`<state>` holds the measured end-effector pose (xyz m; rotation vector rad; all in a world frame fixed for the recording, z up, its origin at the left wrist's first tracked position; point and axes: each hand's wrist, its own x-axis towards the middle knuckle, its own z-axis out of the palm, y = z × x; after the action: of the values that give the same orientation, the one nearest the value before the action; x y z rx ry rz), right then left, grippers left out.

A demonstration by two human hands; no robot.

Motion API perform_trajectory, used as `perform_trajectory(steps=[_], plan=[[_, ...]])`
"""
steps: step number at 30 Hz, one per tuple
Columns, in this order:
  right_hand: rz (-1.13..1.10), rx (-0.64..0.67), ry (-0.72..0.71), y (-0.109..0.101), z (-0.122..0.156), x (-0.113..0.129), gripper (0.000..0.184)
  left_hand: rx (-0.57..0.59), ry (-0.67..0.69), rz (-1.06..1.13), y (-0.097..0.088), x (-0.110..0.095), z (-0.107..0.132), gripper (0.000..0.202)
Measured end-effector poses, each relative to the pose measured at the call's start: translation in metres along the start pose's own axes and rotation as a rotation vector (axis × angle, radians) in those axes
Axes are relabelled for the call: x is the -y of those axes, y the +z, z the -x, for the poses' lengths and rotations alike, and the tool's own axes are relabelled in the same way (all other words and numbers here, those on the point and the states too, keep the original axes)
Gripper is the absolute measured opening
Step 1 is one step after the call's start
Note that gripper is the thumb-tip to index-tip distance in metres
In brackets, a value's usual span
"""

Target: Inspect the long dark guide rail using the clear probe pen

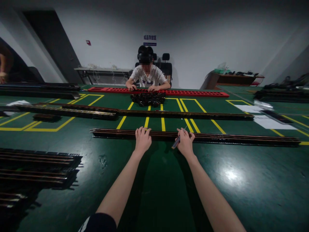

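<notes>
A long dark rail with copper-coloured strips [241, 139] lies across the green floor in front of me. My left hand [143, 139] rests on its near edge, fingers curled over the top of it. My right hand [185, 142] sits on the same rail a little to the right, closed around a thin pen-like tool [176, 142] whose tip points toward the rail.
A second long rail [188, 114] lies farther back, and stacked rails [36, 167] sit at my left. Across from me a seated person in a white shirt [147, 75] handles dark parts [147, 98] by a long red rack [193, 93]. White sheets [270, 121] lie at the right.
</notes>
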<state>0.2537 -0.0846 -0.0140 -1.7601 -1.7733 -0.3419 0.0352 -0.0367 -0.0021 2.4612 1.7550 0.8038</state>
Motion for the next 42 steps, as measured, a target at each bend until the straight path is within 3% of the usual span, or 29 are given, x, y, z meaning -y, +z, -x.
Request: perform_trajectory(steps=[4, 11, 20, 28, 35, 42], plan=[[-0.011, -0.007, 0.035, 0.002, 0.000, -0.003, 0.031, -0.029, -0.059, 0.027, -0.001, 0.001, 0.000, 0.041], [0.053, -0.083, 0.141, 0.004, 0.002, -0.018, 0.027, -0.011, -0.048, 0.029, -0.002, 0.001, 0.000, 0.039], [0.052, -0.190, 0.274, -0.001, 0.002, -0.011, 0.027, 0.031, -0.020, 0.037, -0.003, 0.000, -0.001, 0.039], [0.114, -0.031, 0.229, -0.010, 0.004, -0.025, 0.025, 0.016, 0.032, -0.028, -0.001, 0.001, -0.001, 0.044], [0.153, -0.073, 0.196, -0.014, 0.002, -0.034, 0.024, 0.016, 0.077, -0.058, 0.006, 0.001, -0.009, 0.047], [0.205, -0.086, 0.161, -0.006, -0.013, -0.053, 0.025, 0.047, 0.096, -0.075, 0.011, -0.010, -0.032, 0.044]])
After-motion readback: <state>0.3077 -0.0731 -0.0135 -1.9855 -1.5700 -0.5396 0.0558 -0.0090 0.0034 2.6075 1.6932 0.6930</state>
